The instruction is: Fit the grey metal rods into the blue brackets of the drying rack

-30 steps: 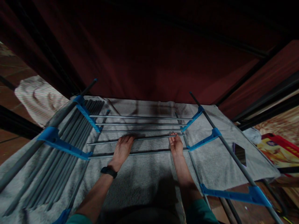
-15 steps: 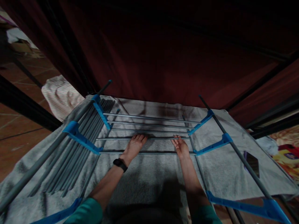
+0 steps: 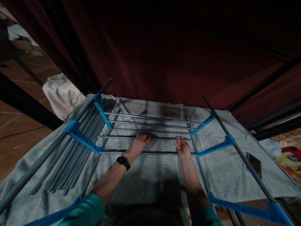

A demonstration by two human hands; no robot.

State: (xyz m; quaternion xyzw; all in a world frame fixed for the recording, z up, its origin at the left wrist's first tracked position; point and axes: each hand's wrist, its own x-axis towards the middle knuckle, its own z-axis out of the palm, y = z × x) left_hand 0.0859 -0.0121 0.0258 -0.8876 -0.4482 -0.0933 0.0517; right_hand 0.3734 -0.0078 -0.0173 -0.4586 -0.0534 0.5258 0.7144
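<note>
Watching through the head camera, I had both hands out on the drying rack frame, which lay flat on a grey towel (image 3: pixel 145 179). The left hand (image 3: pixel 138 145), with a black watch (image 3: pixel 123 162) at the wrist, lay palm down. Its fingers (image 3: pixel 145 137) were stretched out side by side, their tips resting on a thin metal rod (image 3: pixel 162 138). The right hand (image 3: pixel 183 148) was turned more on its edge, and its fingers (image 3: pixel 179 139) touched the same rod further along. I could not tell whether they were closed around it.

A second rod (image 3: pixel 160 153) passed under both wrists, on the near side of the fingers. Three more rods ran beyond the fingertips. A blue bracket (image 3: pixel 202 123) sat just outside the right fingers, and another (image 3: pixel 103 115) lay further out from the left ones. A bundle of grey tubes (image 3: pixel 77 147) lay well off beyond the left bracket, and a phone (image 3: pixel 254 161) lay far out to the right.

In my judgement, working this rod well meant pressing evenly from both hands so it stayed parallel to its neighbours. It also meant keeping each end square to its bracket. A thin rod like this looked likely to bow if one hand led.
</note>
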